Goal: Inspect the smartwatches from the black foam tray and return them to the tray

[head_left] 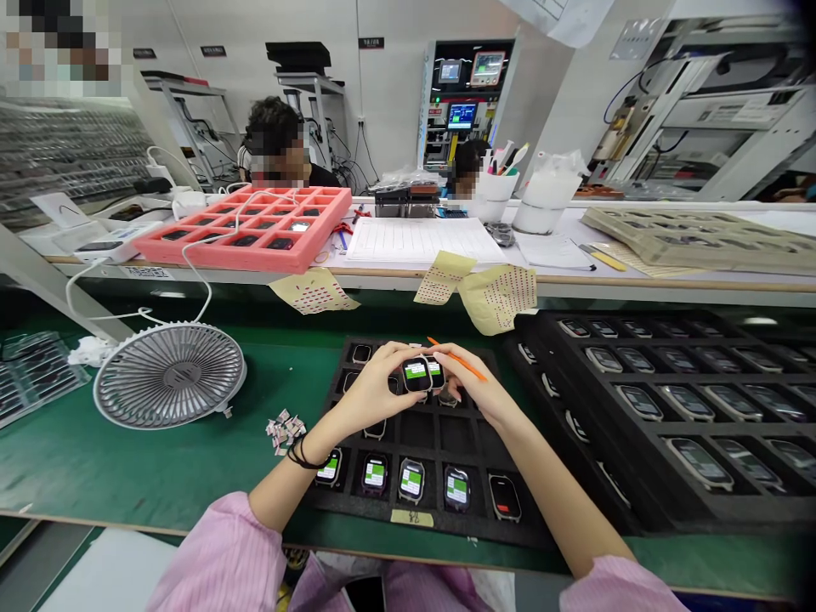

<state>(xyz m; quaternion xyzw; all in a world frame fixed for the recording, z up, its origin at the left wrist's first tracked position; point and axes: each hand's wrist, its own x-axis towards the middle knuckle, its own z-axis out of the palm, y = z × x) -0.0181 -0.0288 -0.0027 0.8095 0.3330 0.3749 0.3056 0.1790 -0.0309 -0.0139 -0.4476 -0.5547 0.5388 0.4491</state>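
Above a black foam tray (417, 436), my two hands meet, their fingers closed. My left hand (370, 387) grips a smartwatch body (416, 374) by its edges; its lit screen shows green and white. A second lit smartwatch (436, 371) sits right beside it, partly covered, with my right hand (475, 387) on it. An orange stick-like tool (459, 359) lies across the right hand, its kind unclear. In the tray's front row several watches, such as one smartwatch (411, 481), show green and white screens. One watch (505, 496) at the right end has a dark screen with a red patch.
A round fan (171, 374) stands left, near a pile of small tabs (285, 431). Stacked black trays (643, 459) of watches fill the right. A pink foam tray (246, 225) and paper sheets (424, 240) lie on the shelf. Two people sit beyond.
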